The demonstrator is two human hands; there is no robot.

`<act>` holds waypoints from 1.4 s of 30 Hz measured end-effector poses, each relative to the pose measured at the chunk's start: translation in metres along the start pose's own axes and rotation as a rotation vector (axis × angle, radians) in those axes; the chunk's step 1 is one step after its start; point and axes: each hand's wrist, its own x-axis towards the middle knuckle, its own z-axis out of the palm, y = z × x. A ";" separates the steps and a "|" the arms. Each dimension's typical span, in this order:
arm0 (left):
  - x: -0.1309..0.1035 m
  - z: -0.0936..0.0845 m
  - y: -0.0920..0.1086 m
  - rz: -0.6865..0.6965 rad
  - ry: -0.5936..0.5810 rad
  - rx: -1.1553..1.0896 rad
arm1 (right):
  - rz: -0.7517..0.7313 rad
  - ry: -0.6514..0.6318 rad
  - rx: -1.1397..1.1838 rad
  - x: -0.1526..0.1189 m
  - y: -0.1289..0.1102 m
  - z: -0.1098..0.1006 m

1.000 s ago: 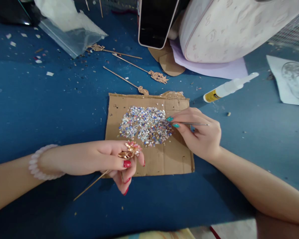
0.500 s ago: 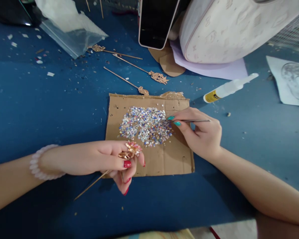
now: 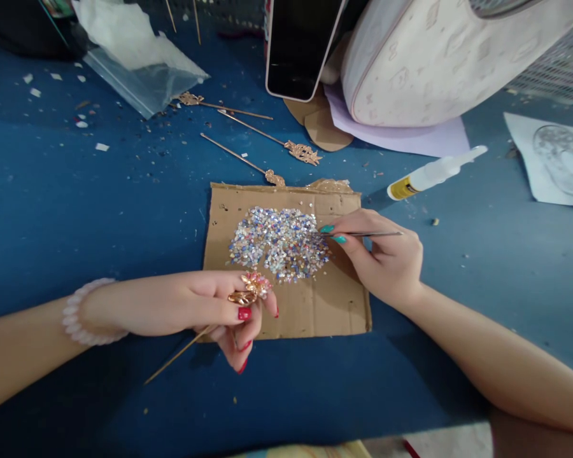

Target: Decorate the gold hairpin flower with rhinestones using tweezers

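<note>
Right hand [image 3: 386, 264] pinches thin metal tweezers [image 3: 363, 234] between thumb and forefinger, the tips lying at the right edge of a heap of small iridescent rhinestones [image 3: 279, 243]. That heap is spread over the middle of a brown cardboard sheet [image 3: 315, 305], which lies flat on the blue table [image 3: 76, 210]. At the sheet's near left corner the left hand [image 3: 195, 305] is closed around a gold hairpin [image 3: 248, 289], its ornate head partly covered with pink stones and held up between the fingertips, its thin stem slanting down to the near left; a pale bead bracelet [image 3: 88, 313] circles that wrist. Just beyond the cardboard's far edge lie three more gold hairpins [image 3: 286, 147], bare of stones. To the far right of the sheet a white glue bottle [image 3: 432, 173] lies on its side. Farther off a dark phone [image 3: 300, 48] leans beside a pale bag [image 3: 434, 60], and a clear plastic bag [image 3: 143, 76] sits at the far left
</note>
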 end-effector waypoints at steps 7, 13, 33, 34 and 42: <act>0.000 -0.002 -0.005 0.022 -0.006 -0.054 | -0.078 -0.014 0.069 0.003 -0.005 -0.001; -0.001 -0.001 -0.006 0.015 0.011 -0.061 | -0.143 -0.027 0.117 0.003 -0.012 0.000; 0.005 -0.002 -0.008 0.060 -0.001 -0.103 | -0.274 -0.225 0.216 0.008 -0.044 -0.011; 0.005 -0.002 -0.008 0.061 0.001 -0.092 | -0.282 -0.233 0.220 0.008 -0.044 -0.010; 0.000 0.008 0.005 -0.010 0.118 0.105 | -0.270 -0.269 0.233 0.000 -0.042 -0.005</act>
